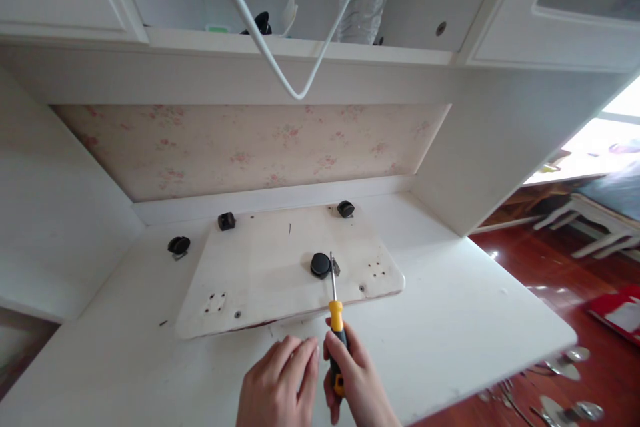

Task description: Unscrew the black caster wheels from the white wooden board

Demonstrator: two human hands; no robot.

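Screwdriver (336, 320), yellow-and-black handle: the right hand (357, 367) is gripping it, fingers closing around the handle. Shaft is pointing away from the person, out over the near part of a white board (280, 260). Tip is showing right beside a black caster (321, 265) that is lying on the board, its metal plate peeking out past the shaft; can't tell if the tip is touching.

Left hand (280, 380) is hovering just left of the handle, fingers bending and bunching together; can't tell whether they're pinching anything.

Board is lying flat on a white desk (450, 307). Two more black casters are sitting at its far corners, left (227, 220) and right (345, 209). The near corners are showing clusters of screw holes, left (217, 302) and right (376, 270). A fourth caster (179, 245) is resting on the desk, left of the board.

Behind: floral wallpaper (280, 147) is lining the recess. Above: a white cable (300, 90) is hanging in front of the shelf (300, 47), where a clear plastic bottle (363, 7) is standing.
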